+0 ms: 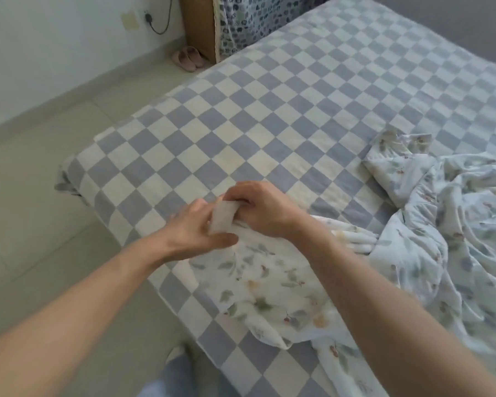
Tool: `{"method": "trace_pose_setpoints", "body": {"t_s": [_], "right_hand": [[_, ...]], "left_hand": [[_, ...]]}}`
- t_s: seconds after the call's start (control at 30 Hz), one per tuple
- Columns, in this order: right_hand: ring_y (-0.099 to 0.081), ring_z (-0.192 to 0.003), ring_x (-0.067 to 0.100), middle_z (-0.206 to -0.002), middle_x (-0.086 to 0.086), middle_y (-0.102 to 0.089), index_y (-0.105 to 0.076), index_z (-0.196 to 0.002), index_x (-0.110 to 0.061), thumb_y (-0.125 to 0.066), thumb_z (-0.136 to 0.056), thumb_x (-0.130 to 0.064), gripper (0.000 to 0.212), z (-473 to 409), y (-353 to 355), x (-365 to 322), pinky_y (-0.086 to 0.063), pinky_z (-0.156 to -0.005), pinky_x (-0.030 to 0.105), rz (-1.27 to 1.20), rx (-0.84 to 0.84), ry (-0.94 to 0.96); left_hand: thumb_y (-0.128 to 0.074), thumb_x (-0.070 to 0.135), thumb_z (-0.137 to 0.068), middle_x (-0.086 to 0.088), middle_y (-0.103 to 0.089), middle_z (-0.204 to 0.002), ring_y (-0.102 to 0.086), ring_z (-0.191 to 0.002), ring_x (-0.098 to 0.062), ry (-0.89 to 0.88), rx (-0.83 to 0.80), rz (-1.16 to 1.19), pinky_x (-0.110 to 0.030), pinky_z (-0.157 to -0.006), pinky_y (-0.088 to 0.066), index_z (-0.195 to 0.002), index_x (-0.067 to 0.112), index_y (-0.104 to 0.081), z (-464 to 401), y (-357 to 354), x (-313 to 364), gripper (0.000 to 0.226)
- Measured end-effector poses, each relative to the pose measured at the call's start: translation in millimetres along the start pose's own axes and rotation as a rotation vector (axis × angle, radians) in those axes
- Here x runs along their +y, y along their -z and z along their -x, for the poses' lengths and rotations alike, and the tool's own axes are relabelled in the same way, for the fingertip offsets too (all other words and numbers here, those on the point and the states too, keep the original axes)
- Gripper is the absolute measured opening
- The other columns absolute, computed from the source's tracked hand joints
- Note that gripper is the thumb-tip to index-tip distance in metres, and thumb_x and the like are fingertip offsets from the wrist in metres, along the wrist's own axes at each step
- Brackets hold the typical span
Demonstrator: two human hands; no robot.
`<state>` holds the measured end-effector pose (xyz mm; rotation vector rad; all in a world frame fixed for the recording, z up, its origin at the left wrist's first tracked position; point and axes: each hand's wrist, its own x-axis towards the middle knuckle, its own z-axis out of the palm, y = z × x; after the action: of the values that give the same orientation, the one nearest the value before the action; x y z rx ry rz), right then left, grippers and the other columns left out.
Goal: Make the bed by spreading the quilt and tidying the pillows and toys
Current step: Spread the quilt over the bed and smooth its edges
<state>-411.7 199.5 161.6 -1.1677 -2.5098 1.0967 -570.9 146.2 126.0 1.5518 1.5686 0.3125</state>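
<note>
Checkered bed (269,116): both hands (229,219) pinch quilt (269,276) corner near edge.

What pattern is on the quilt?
White quilt with a green leaf and small fruit print; head view.

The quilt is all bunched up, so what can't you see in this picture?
- Head view: the quilt runs off the right edge, so its size is unknown.
- Any pillows or toys: none in the frame.
- What the left hand and right hand grip of the quilt corner: the fingers cover it.
- The slippers: too small for detail.
</note>
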Motion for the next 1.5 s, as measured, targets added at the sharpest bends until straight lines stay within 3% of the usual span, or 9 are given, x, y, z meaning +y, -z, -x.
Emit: {"method": "trace_pose_setpoints", "body": {"t_s": [0.17, 0.3, 0.47, 0.67, 0.97, 1.07, 1.27, 1.4, 1.5], "right_hand": [[-0.047, -0.083, 0.006, -0.096, -0.006, -0.050, -0.051, -0.096, -0.017, -0.071, -0.076, -0.013, 0.029, -45, -7, -43, -0.036, -0.069, 0.008, -0.277, 0.013, 0.008], [-0.051, -0.108, 0.015, -0.119, -0.006, -0.052, -0.038, -0.128, -0.027, -0.073, -0.077, -0.030, 0.062, -80, -24, -21, -0.042, -0.093, 0.030, -0.125, -0.497, -0.262], [-0.066, -0.090, 0.018, -0.099, 0.002, -0.069, -0.063, -0.103, -0.017, -0.064, -0.067, -0.063, 0.059, -127, -29, -19, -0.052, -0.080, 0.029, -0.308, -0.491, -0.437], [-0.052, -0.073, 0.008, -0.084, -0.005, -0.061, -0.068, -0.089, -0.015, -0.061, -0.086, -0.019, 0.008, -207, -35, -48, -0.038, -0.076, 0.021, 0.578, -0.621, -0.426], [-0.056, -0.107, 0.024, -0.137, 0.004, -0.045, -0.031, -0.139, -0.029, -0.044, -0.087, 0.001, 0.062, -297, -112, -71, -0.044, -0.091, 0.037, 0.292, -0.514, -0.441], [-0.059, -0.087, 0.025, -0.113, 0.015, -0.064, -0.059, -0.105, -0.014, -0.041, -0.083, 0.000, 0.032, -332, -127, -54, -0.048, -0.079, 0.032, 0.439, -0.658, -0.486], [-0.045, -0.084, 0.020, -0.093, 0.006, -0.050, -0.060, -0.093, -0.008, -0.040, -0.085, 0.005, 0.025, -429, -83, -45, -0.031, -0.070, 0.025, 0.282, 0.427, -0.457], [-0.050, -0.081, 0.022, -0.097, 0.015, -0.055, -0.064, -0.088, -0.002, -0.046, -0.081, -0.002, 0.019, -493, -85, -80, -0.038, -0.071, 0.028, 0.143, 0.543, -0.198], [-0.056, -0.075, 0.028, -0.093, 0.020, -0.057, -0.064, -0.083, 0.001, -0.047, -0.074, -0.011, 0.023, -510, -110, -80, -0.041, -0.066, 0.027, 0.088, 0.518, -0.177]], "left_hand": [[-0.076, 0.011, -0.066, 0.011, -0.066, -0.071, -0.057, -0.059, 0.012, -0.114, 0.388, 0.402, -0.005, -0.054, -0.044, -0.077, 0.029, -0.065, 14, 46, -14, 0.023], [-0.065, 0.011, -0.054, 0.025, -0.066, -0.059, -0.059, -0.060, 0.011, -0.196, 0.457, 0.537, -0.008, -0.056, -0.047, -0.060, 0.038, -0.071, 29, 99, -53, 0.029], [-0.063, 0.017, -0.053, 0.030, -0.064, -0.059, -0.058, -0.061, 0.015, -0.173, 0.448, 0.378, -0.003, -0.058, -0.044, -0.062, 0.040, -0.069, 33, 163, -118, 0.026], [-0.055, 0.042, -0.045, 0.017, -0.054, -0.049, -0.047, -0.050, 0.007, -0.092, 0.496, 0.114, -0.010, -0.049, -0.033, -0.056, 0.024, -0.053, 49, 232, -212, 0.021], [-0.053, 0.045, -0.049, 0.011, -0.041, -0.050, -0.051, -0.061, -0.026, -0.165, 0.496, -0.175, -0.028, -0.049, -0.028, -0.075, 0.039, -0.042, 12, 298, -255, 0.028], [-0.054, 0.040, -0.053, 0.010, -0.043, -0.051, -0.044, -0.062, -0.023, -0.095, 0.413, -0.230, -0.025, -0.047, -0.027, -0.062, 0.028, -0.038, -18, 315, -274, 0.022], [-0.057, 0.037, -0.083, -0.006, -0.065, -0.108, -0.059, -0.103, -0.028, 0.217, -0.028, -0.457, -0.030, -0.074, -0.041, -0.111, 0.020, -0.047, -96, 336, -333, 0.034], [-0.068, 0.027, -0.079, -0.005, -0.058, -0.113, -0.056, -0.098, -0.019, 0.294, -0.426, -0.210, -0.026, -0.083, -0.045, -0.127, 0.015, -0.037, -145, 365, -339, 0.058], [-0.061, 0.022, -0.074, -0.003, -0.052, -0.102, -0.051, -0.090, -0.018, 0.244, -0.290, 0.161, -0.023, -0.071, -0.042, -0.129, 0.016, -0.039, -192, 397, -311, 0.060]]}}
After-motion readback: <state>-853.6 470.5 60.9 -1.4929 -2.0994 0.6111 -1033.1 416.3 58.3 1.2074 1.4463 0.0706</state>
